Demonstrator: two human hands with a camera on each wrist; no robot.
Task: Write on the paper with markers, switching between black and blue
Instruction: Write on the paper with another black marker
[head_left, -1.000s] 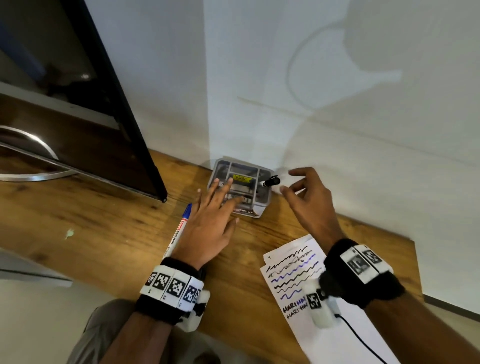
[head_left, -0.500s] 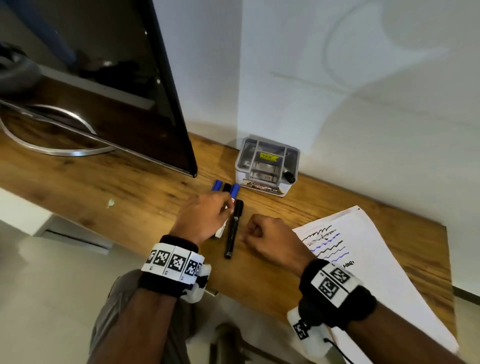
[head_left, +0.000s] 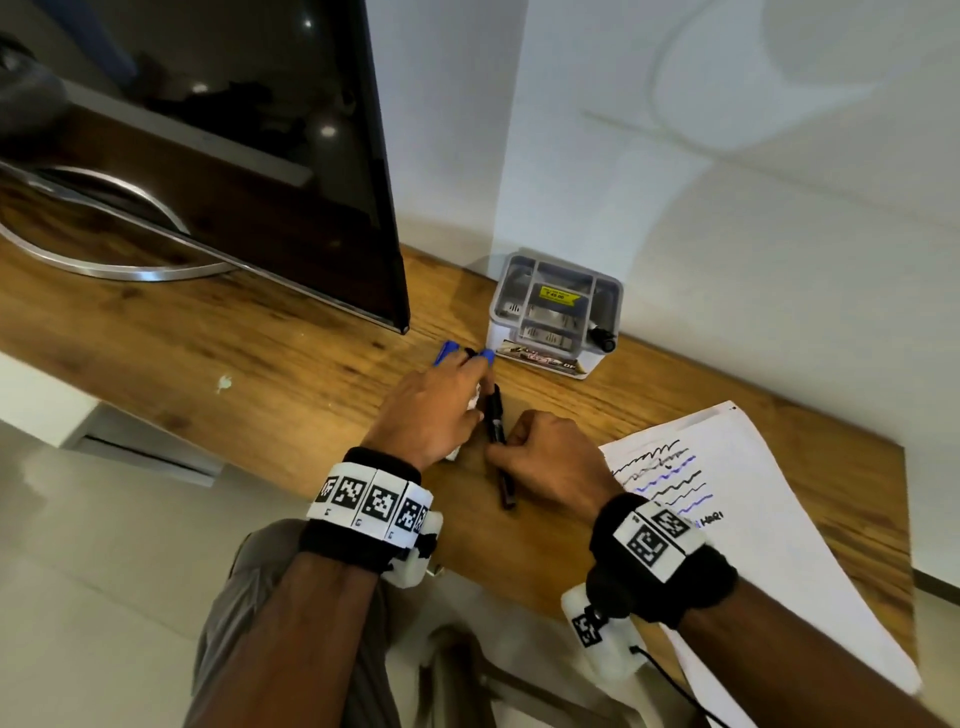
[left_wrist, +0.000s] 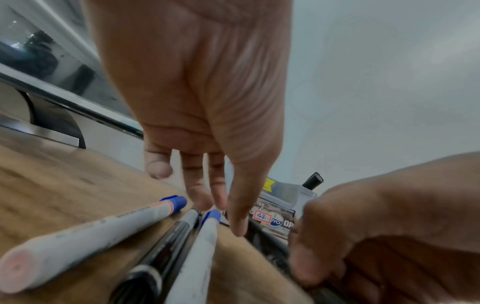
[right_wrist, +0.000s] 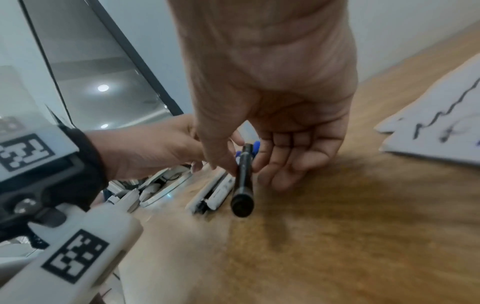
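Three markers lie side by side on the wooden desk (head_left: 208, 364): two white ones with blue caps (left_wrist: 174, 202) (left_wrist: 211, 216) and a black marker (left_wrist: 166, 246) between them. My left hand (head_left: 441, 400) lies over them with straight fingers (left_wrist: 237, 216) touching down beside the caps. Just to their right is another black marker (head_left: 496, 421). My right hand (head_left: 545, 457) pinches its barrel (right_wrist: 242, 179) between thumb and fingers. The paper (head_left: 753, 457) with black and blue wavy lines lies at the right.
A grey desk organizer (head_left: 556, 312) stands against the wall, a black marker (head_left: 602, 340) poking out of its right corner. A dark monitor (head_left: 260, 156) on a curved metal stand (head_left: 104, 265) fills the left. The desk's front edge is just behind my wrists.
Both hands have come back from the organizer to the desk front. My right hand, a fist beside the black marker half a second ago, now pinches it. The left hand stays over the markers.
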